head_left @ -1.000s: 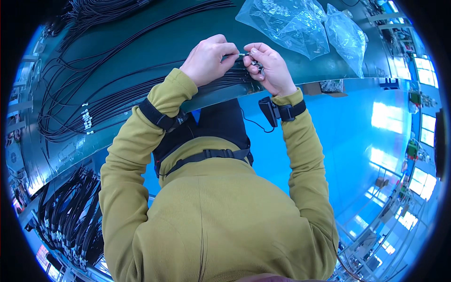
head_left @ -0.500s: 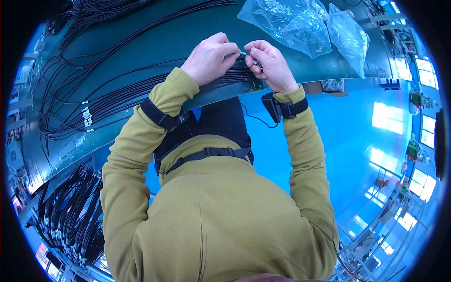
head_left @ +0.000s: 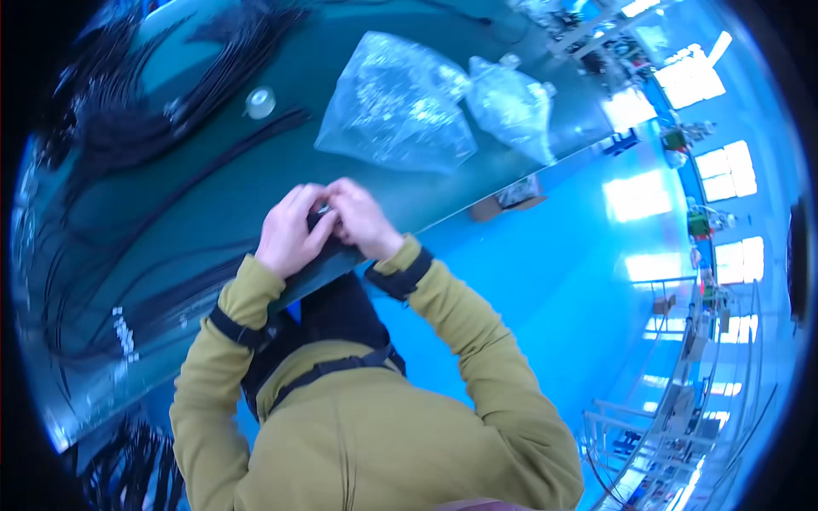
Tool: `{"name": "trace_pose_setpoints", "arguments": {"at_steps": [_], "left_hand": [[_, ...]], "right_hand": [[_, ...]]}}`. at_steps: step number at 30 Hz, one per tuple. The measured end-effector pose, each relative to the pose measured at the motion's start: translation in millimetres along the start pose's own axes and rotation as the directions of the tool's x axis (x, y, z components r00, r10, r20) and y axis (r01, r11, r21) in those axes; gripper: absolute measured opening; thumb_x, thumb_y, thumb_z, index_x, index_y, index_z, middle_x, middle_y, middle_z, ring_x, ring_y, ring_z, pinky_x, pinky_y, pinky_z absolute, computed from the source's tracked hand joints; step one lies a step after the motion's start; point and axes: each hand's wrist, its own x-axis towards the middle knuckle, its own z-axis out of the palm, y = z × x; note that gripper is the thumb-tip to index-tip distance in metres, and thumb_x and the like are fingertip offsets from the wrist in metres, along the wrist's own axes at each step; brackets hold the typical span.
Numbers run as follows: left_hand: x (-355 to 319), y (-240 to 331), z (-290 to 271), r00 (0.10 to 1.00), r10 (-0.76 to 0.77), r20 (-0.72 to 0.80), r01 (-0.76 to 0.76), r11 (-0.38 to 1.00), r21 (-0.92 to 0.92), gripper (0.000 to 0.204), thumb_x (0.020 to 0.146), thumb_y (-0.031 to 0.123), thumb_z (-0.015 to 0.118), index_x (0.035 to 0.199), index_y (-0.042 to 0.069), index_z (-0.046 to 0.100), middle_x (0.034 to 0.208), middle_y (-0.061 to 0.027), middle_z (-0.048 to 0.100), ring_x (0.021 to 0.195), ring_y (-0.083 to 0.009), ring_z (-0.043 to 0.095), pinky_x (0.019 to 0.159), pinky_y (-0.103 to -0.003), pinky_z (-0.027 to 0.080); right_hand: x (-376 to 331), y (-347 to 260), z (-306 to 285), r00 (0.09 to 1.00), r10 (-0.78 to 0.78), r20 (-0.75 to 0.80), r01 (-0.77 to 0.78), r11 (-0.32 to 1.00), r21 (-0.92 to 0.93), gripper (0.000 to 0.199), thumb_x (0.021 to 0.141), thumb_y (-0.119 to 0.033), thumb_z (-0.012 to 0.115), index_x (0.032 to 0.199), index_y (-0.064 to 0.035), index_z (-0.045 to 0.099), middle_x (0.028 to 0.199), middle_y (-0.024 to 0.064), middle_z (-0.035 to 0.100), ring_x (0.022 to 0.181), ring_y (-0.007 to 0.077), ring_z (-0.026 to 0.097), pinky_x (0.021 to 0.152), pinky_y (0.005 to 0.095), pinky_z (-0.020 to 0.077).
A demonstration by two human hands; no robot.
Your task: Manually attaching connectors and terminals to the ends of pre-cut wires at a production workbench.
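At the near edge of the green table [head_left: 285, 162], my left hand [head_left: 290, 232] is closed, thumb and fingers pinched round what looks like the end of a thin black cable. My right hand [head_left: 365, 220] meets it fingertip to fingertip, its fingers curled in. A small dark and pale piece shows between the two hands, too blurred to name. Several black cables [head_left: 192, 279] run leftward from beneath my left hand along the table edge. White tags [head_left: 124, 334] sit on those cables farther left.
Two clear plastic bags, a large one [head_left: 396, 106] and a smaller one [head_left: 511, 106], lie beyond my hands. A tape roll [head_left: 260, 103] and a thick black cable bundle [head_left: 200, 94] are at far left. An open cardboard box [head_left: 507, 203] stands below the table edge. More cables [head_left: 132, 468] hang lower left.
The view has swung, so table and bags appear lower and farther left, and the tape roll shows. My hands have drawn closer together; the small pieces between them are now mostly hidden.
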Motion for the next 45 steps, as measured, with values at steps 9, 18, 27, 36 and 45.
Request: {"name": "trace_pose_setpoints", "arguments": {"at_steps": [9, 18, 27, 36, 45], "left_hand": [[2.5, 2.1, -1.6, 0.996, -0.086, -0.037, 0.086, 0.996, -0.002, 0.014, 0.08, 0.008, 0.068, 0.094, 0.008, 0.067, 0.076, -0.0098, 0.058, 0.069, -0.0264, 0.061, 0.06, -0.035, 0.048], [2.9, 2.9, -3.8, 0.994, -0.088, -0.06, 0.085, 0.995, -0.049, 0.009, 0.08, 0.006, 0.067, 0.088, 0.004, 0.064, 0.078, -0.0109, 0.058, 0.071, -0.0286, 0.061, 0.062, -0.036, 0.049], [0.6, 4.0, -3.8, 0.993, -0.096, -0.064, 0.092, 0.994, -0.063, 0.008, 0.08, 0.005, 0.065, 0.087, 0.003, 0.063, 0.08, -0.0126, 0.058, 0.077, -0.0305, 0.061, 0.065, -0.037, 0.049], [-2.6, -11.8, 7.5, 0.99, -0.081, -0.116, 0.079, 0.997, -0.021, 0.01, 0.078, 0.006, 0.061, 0.086, 0.005, 0.055, 0.084, -0.0145, 0.052, 0.081, -0.0352, 0.056, 0.069, -0.042, 0.049], [-53.7, -47.9, -73.3, 0.988, -0.146, 0.04, 0.107, 0.861, 0.498, 0.012, 0.078, 0.009, 0.062, 0.088, 0.008, 0.056, 0.09, -0.011, 0.058, 0.086, -0.0319, 0.059, 0.072, -0.044, 0.048]], "right_hand": [[-1.6, -4.3, 1.3, 1.0, -0.02, -0.008, 0.021, 0.99, 0.142, 0.02, 0.095, -0.019, 0.04, 0.092, -0.0064, 0.055, 0.068, 0.0014, 0.055, 0.05, 0.0051, 0.046, 0.038, 0.0191, 0.0313], [-12.2, -7.6, -7.5, 0.996, -0.093, -0.013, 0.093, 0.989, 0.115, 0.019, 0.097, -0.023, 0.053, 0.088, -0.006, 0.055, 0.069, -0.0009, 0.054, 0.055, 0.0038, 0.046, 0.044, 0.0186, 0.0356], [-11.8, -8.3, -1.1, 0.984, -0.173, -0.048, 0.169, 0.982, -0.081, 0.023, 0.096, -0.02, 0.055, 0.082, -0.0024, 0.059, 0.068, -0.0004, 0.056, 0.062, 0.0041, 0.049, 0.054, 0.0221, 0.0407], [-7.6, -12.8, -9.6, 0.988, -0.148, -0.05, 0.135, 0.971, -0.195, 0.013, 0.094, -0.018, 0.058, 0.087, -0.0069, 0.058, 0.066, -0.006, 0.05, 0.052, 0.001, 0.041, 0.042, 0.0169, 0.0291], [6.5, -5.0, -27.3, 0.984, -0.17, -0.051, 0.164, 0.981, -0.105, 0.016, 0.096, -0.019, 0.057, 0.085, -0.0077, 0.054, 0.065, -0.0034, 0.048, 0.047, 0.0015, 0.037, 0.038, 0.0175, 0.0266]]}}
